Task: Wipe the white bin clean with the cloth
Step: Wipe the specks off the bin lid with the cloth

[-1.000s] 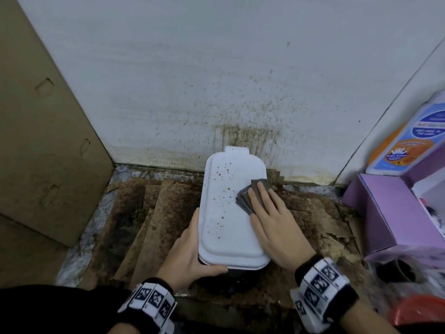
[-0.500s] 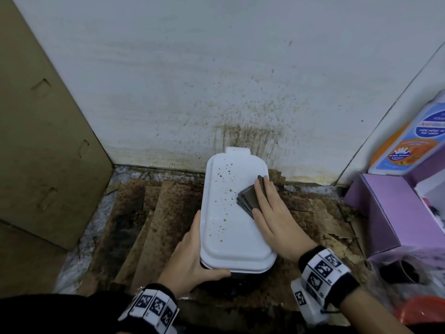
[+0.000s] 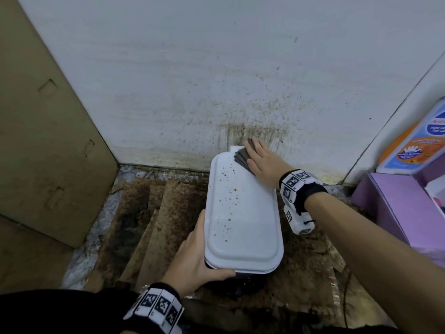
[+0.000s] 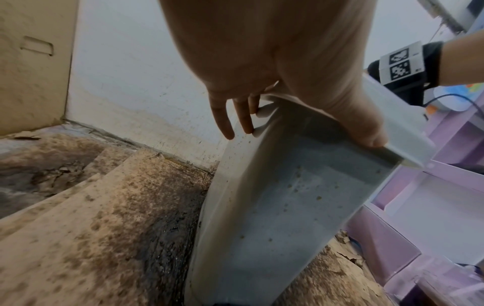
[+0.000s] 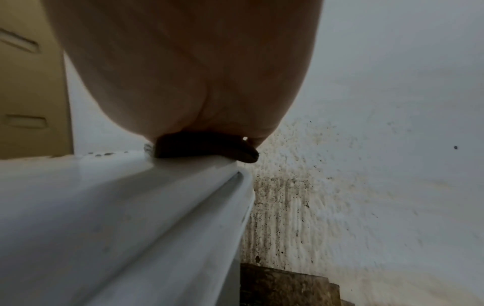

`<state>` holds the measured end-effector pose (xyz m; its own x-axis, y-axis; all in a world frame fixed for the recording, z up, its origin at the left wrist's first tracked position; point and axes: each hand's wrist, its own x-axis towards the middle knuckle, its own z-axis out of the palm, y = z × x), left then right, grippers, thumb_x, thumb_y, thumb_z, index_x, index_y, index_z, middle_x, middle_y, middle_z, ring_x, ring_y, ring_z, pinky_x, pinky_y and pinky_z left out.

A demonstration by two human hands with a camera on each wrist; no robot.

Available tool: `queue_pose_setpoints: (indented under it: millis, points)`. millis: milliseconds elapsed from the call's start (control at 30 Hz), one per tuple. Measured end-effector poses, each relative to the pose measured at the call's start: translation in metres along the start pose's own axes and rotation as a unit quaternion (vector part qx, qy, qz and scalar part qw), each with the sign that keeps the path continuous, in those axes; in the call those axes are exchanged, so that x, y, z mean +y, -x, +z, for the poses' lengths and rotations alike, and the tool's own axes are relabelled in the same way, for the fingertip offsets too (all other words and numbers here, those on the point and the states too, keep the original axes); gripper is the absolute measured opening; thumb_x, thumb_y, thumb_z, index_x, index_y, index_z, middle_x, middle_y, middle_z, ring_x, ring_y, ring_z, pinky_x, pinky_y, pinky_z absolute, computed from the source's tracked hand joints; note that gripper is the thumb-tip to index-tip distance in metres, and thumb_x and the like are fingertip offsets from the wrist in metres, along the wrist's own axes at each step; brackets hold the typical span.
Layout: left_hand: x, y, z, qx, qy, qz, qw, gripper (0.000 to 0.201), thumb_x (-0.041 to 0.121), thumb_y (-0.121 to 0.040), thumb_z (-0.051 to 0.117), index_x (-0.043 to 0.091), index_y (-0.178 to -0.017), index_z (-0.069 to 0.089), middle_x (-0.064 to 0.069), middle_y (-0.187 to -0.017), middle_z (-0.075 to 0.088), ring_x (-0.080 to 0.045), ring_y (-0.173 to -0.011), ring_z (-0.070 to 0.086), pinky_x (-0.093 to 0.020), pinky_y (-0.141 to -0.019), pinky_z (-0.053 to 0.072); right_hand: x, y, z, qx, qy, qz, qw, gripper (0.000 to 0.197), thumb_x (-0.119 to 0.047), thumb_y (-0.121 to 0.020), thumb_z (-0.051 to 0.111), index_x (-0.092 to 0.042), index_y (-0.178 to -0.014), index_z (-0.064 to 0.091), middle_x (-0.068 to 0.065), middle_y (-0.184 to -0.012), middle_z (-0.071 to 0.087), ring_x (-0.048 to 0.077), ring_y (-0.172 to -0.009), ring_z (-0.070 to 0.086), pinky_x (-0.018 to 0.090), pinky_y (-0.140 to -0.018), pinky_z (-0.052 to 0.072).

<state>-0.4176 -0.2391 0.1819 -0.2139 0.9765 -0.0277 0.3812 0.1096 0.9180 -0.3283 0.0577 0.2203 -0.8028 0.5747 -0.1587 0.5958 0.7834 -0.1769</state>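
The white bin (image 3: 243, 213) stands on the stained floor (image 3: 154, 225) against the wall. The right hand (image 3: 263, 161) presses the dark cloth (image 3: 243, 156) flat on the lid's far end, fingers straight. The left hand (image 3: 195, 259) curls its grip around the near corner.

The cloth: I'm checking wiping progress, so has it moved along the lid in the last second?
Yes. The cloth, under the right hand, slid from mid-lid to the far end of the white bin, toward the stained wall.

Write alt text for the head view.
A right hand presses a dark folded cloth on the far end of a brown-speckled white bin lid, while the left hand grips its near left corner. Behind stands a stained white wall.
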Motion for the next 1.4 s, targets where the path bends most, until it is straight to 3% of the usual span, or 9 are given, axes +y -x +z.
queue_pose_setpoints:
  millis: [200, 400, 667, 800, 967, 1067, 1167, 1267, 1400]
  points:
    - [-0.008, 0.001, 0.002, 0.001, -0.017, -0.018, 1.000, 0.136, 0.059, -0.063, 0.091, 0.049, -0.157, -0.006, 0.030, -0.159, 0.028, -0.005, -0.145, 0.035, -0.051, -0.113, 0.040, -0.001, 0.030, 0.016, 0.032, 0.007, -0.012, 0.999, 0.058, -0.038, -0.107, 0.015, -0.015, -0.159, -0.002, 0.006, -0.167, -0.008, 0.023, -0.154, -0.009, 0.044, -0.125, 0.012]
    - [-0.014, 0.001, 0.004, -0.002, -0.019, -0.025, 0.999, 0.139, 0.062, -0.062, 0.091, 0.047, -0.158, -0.008, 0.026, -0.162, 0.024, -0.007, -0.149, 0.031, -0.053, -0.114, 0.038, -0.033, 0.106, 0.036, 0.069, -0.015, -0.006, 0.997, 0.060, -0.043, -0.105, 0.010, -0.021, -0.159, -0.005, -0.003, -0.166, -0.015, 0.014, -0.152, -0.017, 0.038, -0.125, 0.011]
    - [-0.021, 0.003, 0.005, -0.001, -0.037, -0.034, 0.999, 0.141, 0.069, -0.061, 0.087, 0.051, -0.155, -0.015, 0.029, -0.163, 0.017, -0.004, -0.149, 0.027, -0.050, -0.117, 0.037, -0.082, 0.192, 0.051, 0.099, -0.004, 0.005, 0.995, 0.059, -0.041, -0.106, 0.014, -0.024, -0.158, -0.009, -0.007, -0.166, -0.015, 0.011, -0.152, -0.017, 0.030, -0.123, 0.007]
    - [-0.019, 0.002, 0.005, 0.001, -0.031, -0.029, 0.999, 0.140, 0.065, -0.061, 0.089, 0.050, -0.155, -0.013, 0.030, -0.161, 0.021, -0.004, -0.147, 0.031, -0.050, -0.115, 0.038, -0.074, 0.179, 0.047, 0.084, 0.008, 0.000, 0.996, 0.059, -0.043, -0.105, 0.011, -0.025, -0.158, -0.008, -0.006, -0.166, -0.017, 0.010, -0.152, -0.016, 0.029, -0.122, 0.006]
    - [-0.015, 0.001, 0.004, 0.002, -0.010, -0.019, 1.000, 0.137, 0.058, -0.063, 0.092, 0.048, -0.157, -0.007, 0.028, -0.161, 0.024, -0.005, -0.148, 0.030, -0.053, -0.116, 0.036, -0.047, 0.123, 0.035, 0.064, -0.001, 0.011, 0.998, 0.062, -0.046, -0.103, 0.006, -0.023, -0.159, -0.005, -0.002, -0.167, -0.014, 0.013, -0.153, -0.011, 0.034, -0.123, 0.012]
    - [-0.012, 0.001, 0.004, 0.000, -0.002, -0.018, 1.000, 0.134, 0.057, -0.064, 0.092, 0.051, -0.156, -0.006, 0.030, -0.160, 0.024, -0.005, -0.148, 0.030, -0.053, -0.116, 0.036, -0.030, 0.081, 0.022, 0.042, -0.005, 0.026, 0.999, 0.059, -0.041, -0.107, 0.013, -0.019, -0.159, -0.004, 0.002, -0.167, -0.013, 0.017, -0.154, -0.009, 0.039, -0.125, 0.013]
    - [-0.014, 0.001, 0.004, 0.002, -0.002, -0.024, 1.000, 0.136, 0.059, -0.063, 0.091, 0.051, -0.156, -0.009, 0.030, -0.161, 0.023, -0.007, -0.149, 0.029, -0.055, -0.117, 0.035, -0.024, 0.058, 0.015, 0.025, -0.004, 0.026, 0.999, 0.058, -0.037, -0.108, 0.017, -0.016, -0.159, -0.003, 0.007, -0.167, -0.012, 0.022, -0.154, -0.010, 0.040, -0.126, 0.005]
    - [-0.013, 0.001, 0.005, -0.003, -0.010, -0.024, 1.000, 0.137, 0.058, -0.063, 0.091, 0.051, -0.156, -0.008, 0.030, -0.159, 0.027, -0.005, -0.147, 0.032, -0.053, -0.115, 0.037, -0.024, 0.062, 0.020, 0.032, -0.009, 0.018, 0.999, 0.058, -0.035, -0.109, 0.018, -0.014, -0.159, -0.003, 0.007, -0.166, -0.012, 0.024, -0.153, -0.013, 0.037, -0.125, -0.003]
    - [-0.016, 0.001, 0.004, 0.001, -0.027, -0.023, 0.999, 0.140, 0.061, -0.061, 0.091, 0.049, -0.157, -0.010, 0.028, -0.160, 0.027, -0.006, -0.147, 0.033, -0.052, -0.114, 0.039, -0.031, 0.092, 0.031, 0.048, -0.039, 0.002, 0.998, 0.058, -0.040, -0.108, 0.014, -0.019, -0.159, -0.003, 0.000, -0.166, -0.015, 0.016, -0.152, -0.018, 0.039, -0.126, 0.000]
